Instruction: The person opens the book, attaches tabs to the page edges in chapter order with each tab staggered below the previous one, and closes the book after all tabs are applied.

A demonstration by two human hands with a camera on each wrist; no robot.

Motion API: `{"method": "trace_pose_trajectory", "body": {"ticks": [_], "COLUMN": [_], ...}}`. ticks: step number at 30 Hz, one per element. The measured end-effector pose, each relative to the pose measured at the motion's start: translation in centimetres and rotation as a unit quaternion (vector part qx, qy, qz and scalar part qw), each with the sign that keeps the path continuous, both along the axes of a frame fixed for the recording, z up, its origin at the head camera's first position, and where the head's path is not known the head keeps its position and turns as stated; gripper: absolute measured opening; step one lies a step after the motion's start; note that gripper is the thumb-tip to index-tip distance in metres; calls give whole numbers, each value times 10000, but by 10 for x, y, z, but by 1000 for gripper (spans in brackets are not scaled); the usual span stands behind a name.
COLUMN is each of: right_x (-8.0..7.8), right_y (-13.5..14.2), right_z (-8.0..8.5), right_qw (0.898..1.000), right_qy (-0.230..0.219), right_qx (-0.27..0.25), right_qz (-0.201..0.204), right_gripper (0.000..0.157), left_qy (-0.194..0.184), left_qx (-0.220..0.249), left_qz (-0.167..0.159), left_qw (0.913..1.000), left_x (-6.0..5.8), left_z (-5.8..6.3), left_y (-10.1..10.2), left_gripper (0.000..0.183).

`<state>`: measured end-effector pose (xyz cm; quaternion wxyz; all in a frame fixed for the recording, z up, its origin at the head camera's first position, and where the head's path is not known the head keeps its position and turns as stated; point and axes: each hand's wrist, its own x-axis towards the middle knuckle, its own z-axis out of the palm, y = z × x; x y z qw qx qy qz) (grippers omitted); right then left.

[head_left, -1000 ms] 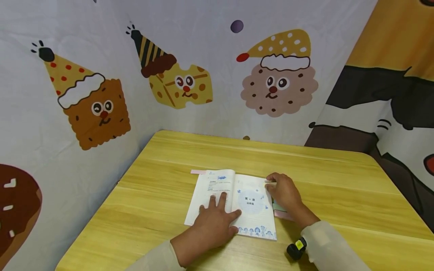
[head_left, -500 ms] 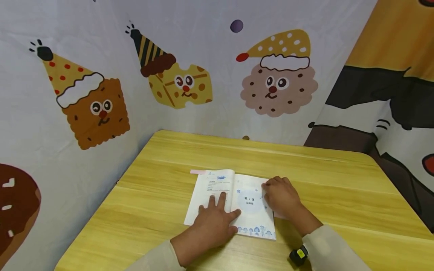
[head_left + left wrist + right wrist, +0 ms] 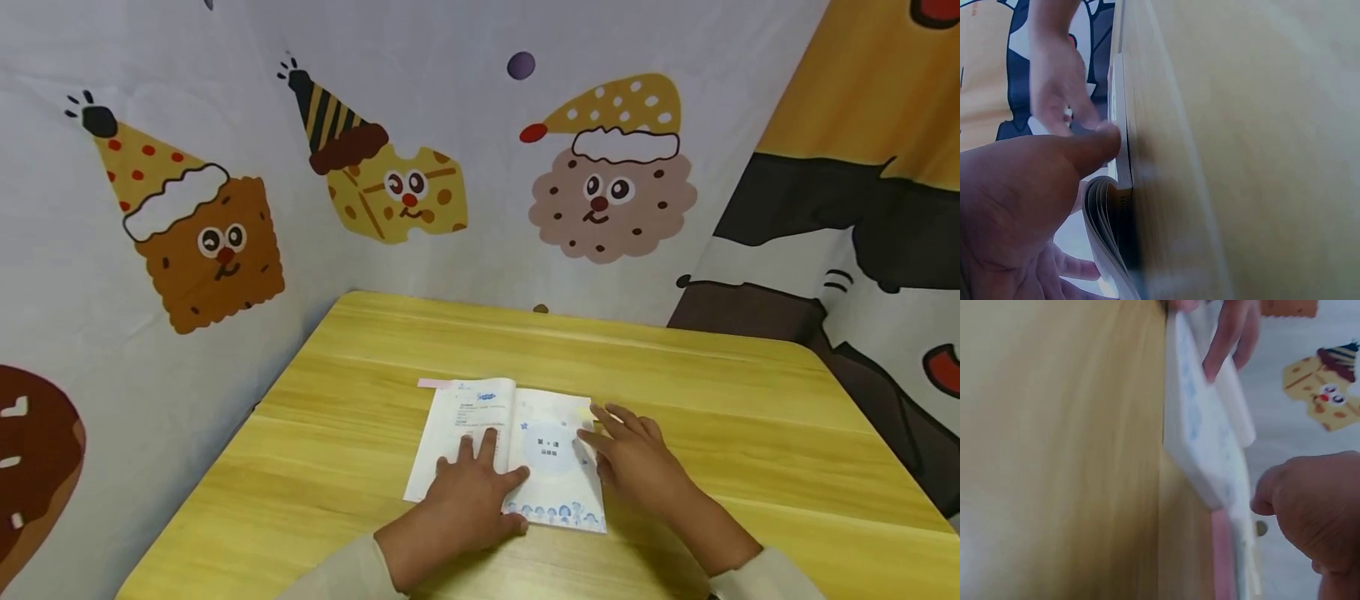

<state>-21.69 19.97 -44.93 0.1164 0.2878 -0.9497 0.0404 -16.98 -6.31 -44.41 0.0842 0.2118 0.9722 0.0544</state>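
Note:
An open book lies on the table, blue drawings along the foot of its right page. My left hand rests with spread fingers across the left page and the fold. In the left wrist view the left thumb lies over the book's near edge, above curved pages. My right hand is at the right page's outer edge, fingers extended over the margin; whether they touch the paper is unclear. A yellow tab shows beside its fingertips. The right wrist view shows a pink strip at the book's edge, near the right hand.
A pink tab sticks out at the left page's top corner. The wooden table extends around the book. Behind it hangs a pale cloth printed with cartoon snacks.
My right hand has loosened from its bent-finger pose at the page edge, shifted slightly right, and its fingers have straightened. The left hand has stayed put on the book.

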Motion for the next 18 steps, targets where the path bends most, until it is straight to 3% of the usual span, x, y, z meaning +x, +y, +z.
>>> {"method": "trace_pose_trajectory", "body": {"ticks": [3, 8, 10, 14, 18], "right_x": [18, 47, 54, 61, 61], "right_y": [3, 5, 5, 5, 5], "right_z": [10, 24, 27, 26, 21], "right_qw": [9987, 9831, 9756, 9674, 9667], "right_qy": [-99, -1354, -1734, -2082, -2169], "right_qx": [-396, -579, -582, -545, -553], "right_qz": [-303, -1087, -1218, -1339, -1240], "right_gripper": [19, 9, 9, 6, 12], "left_qy": [17, 26, 37, 74, 87], "left_qx": [-9, 82, 117, 138, 175], "left_qz": [-26, 16, 23, 3, -4], "left_qw": [10000, 10000, 9999, 9999, 9998], "left_x": [0, 1, 1, 0, 0], "left_z": [0, -1, -1, -2, -3], "left_y": [0, 1, 0, 1, 0], "left_gripper": [68, 66, 66, 65, 63]}}
